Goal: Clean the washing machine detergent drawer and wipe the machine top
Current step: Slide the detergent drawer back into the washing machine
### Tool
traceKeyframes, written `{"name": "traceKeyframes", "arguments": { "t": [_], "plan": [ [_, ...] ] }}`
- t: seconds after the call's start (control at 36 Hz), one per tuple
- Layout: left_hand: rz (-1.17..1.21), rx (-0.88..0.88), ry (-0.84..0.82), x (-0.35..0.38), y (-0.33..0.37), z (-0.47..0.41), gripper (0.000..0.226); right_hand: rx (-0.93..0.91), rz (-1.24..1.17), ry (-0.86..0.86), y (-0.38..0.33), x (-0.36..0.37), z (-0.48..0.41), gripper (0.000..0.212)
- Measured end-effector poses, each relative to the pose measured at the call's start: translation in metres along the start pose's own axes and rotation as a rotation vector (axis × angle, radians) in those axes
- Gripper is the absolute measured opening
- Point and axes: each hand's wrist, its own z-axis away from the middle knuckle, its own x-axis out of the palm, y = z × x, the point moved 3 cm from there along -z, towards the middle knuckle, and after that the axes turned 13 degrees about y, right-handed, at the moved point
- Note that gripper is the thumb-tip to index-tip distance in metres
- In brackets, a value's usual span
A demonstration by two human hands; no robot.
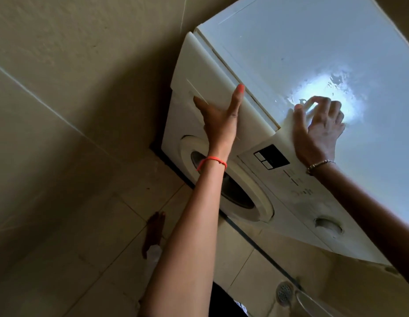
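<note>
Detergent drawer (pixel 200 73) in left hand (pixel 218 121)

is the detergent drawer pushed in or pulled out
Out a little: the detergent drawer front stands proud of the control panel, a stepped edge showing at its end. The left hand grips it.

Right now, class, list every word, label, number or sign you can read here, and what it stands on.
Red marks on the panel: too blurred to read.
Small dark marks by the display: too small to read.
Drawer and top: no text visible.
</note>
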Motion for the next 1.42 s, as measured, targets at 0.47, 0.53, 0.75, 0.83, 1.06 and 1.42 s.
{"name": "traceKeyframes", "arguments": {
  "t": [0.47, 0.53, 0.75, 0.83, 1.06, 1.42],
  "plan": [
    [-0.1, -0.002, 0.129, 0.019, -0.006, -0.005, 0.097, 0.013, 0.035, -0.053, -0.001, 0.001, 0.001, 0.062],
    [-0.104, -0.01, 0.137, 0.02, -0.006, -0.005, 0.096, 0.012, 0.041, -0.054, 0.0, 0.001, 0.001, 0.06],
    [-0.128, -0.008, 0.136, 0.021, -0.006, -0.003, 0.091, 0.008, 0.046, -0.06, -0.001, 0.0, 0.0, 0.048],
    [-0.159, -0.017, 0.106, 0.02, -0.007, -0.006, 0.093, 0.005, 0.062, -0.072, -0.001, -0.001, 0.001, 0.048],
    [-0.225, -0.085, 0.019, 0.013, -0.003, -0.009, 0.118, 0.023, 0.065, -0.111, -0.003, -0.005, 0.001, 0.062],
    [-0.256, -0.209, -0.007, 0.008, 0.0, -0.007, 0.097, 0.048, 0.052, -0.216, -0.003, -0.008, 0.003, 0.055]
  ]
}}
